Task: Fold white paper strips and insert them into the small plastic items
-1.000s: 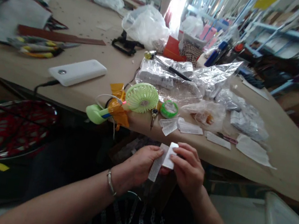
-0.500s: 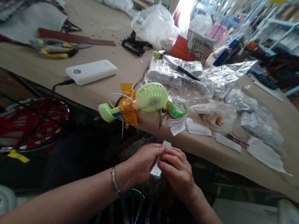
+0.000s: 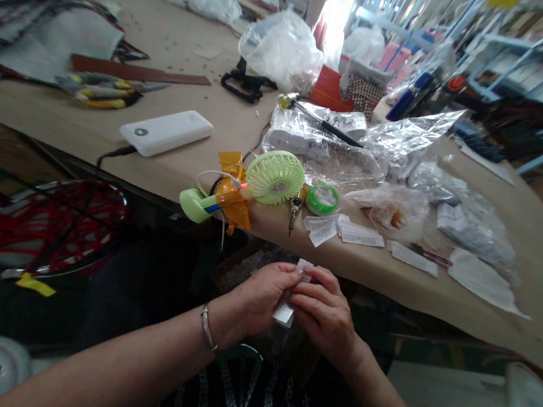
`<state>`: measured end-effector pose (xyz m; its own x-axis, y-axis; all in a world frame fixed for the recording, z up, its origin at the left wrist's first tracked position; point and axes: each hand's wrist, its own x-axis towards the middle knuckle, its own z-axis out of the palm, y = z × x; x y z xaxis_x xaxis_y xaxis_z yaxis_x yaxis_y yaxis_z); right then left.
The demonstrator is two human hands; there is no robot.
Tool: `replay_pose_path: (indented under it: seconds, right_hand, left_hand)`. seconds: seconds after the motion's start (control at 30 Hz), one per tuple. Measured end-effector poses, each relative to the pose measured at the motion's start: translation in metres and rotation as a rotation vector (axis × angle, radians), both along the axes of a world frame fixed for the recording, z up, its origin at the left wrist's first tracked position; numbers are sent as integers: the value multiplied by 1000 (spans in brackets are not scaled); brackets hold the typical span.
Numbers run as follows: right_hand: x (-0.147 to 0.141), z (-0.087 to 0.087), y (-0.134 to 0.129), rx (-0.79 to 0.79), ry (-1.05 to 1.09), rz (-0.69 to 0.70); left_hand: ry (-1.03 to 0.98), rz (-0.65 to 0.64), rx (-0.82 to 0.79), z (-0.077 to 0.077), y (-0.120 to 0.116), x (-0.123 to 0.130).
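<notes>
Head view: left hand (image 3: 263,293) and right hand (image 3: 324,311) grip white paper (image 3: 284,313), clear of the table's edge (image 3: 383,273).

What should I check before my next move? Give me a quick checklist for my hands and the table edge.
1. Left hand gripping the white printed strip: ok, thumb and fingers closed on it.
2. Right hand gripping too: cannot tell; its fingers lie over the strip, but the hold is partly hidden.
3. Print on the strip readable: cannot tell, too small and partly covered.
4. Pointed tool apart from both hands: ok, it lies near the table edge, though its tip points toward you.
5. Table edge free of loose papers: not ok, several lie along it.
6. Black cable plugged into the white power bank: ok.
</notes>
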<state>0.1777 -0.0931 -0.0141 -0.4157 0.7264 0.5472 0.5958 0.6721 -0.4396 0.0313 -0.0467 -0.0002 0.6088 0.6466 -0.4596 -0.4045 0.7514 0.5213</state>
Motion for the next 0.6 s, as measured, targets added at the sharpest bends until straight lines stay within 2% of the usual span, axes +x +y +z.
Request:
replay_pose_path:
  seconds: [0.1, 0.17, 0.23, 0.27, 0.37, 0.43, 0.5, 0.6]
  right_hand:
    - [0, 2, -2, -55, 138, -38]
    - [1, 2, -1, -128, 318, -156]
    - [2, -1, 2, -288, 532, -263]
    - [3, -3, 5, -409, 638, -273]
    - [6, -11, 14, -850, 873, -117]
    - [8, -15, 19, -1067, 951, 15]
    - [8, -16, 22, -1179, 1002, 98]
    - [4, -15, 25, -1204, 1063, 153]
  left_hand:
    - [35, -33, 19, 4, 2, -2]
    - [57, -111, 43, 7, 3, -4]
    - [73, -211, 59, 7, 3, -6]
    - [78, -249, 65, 7, 2, -7]
    - [84, -303, 82, 5, 0, -9]
    - [85, -318, 96, 4, -1, -9]
    - [89, -327, 110, 6, -2, -10]
    - [116, -310, 119, 9, -2, -10]
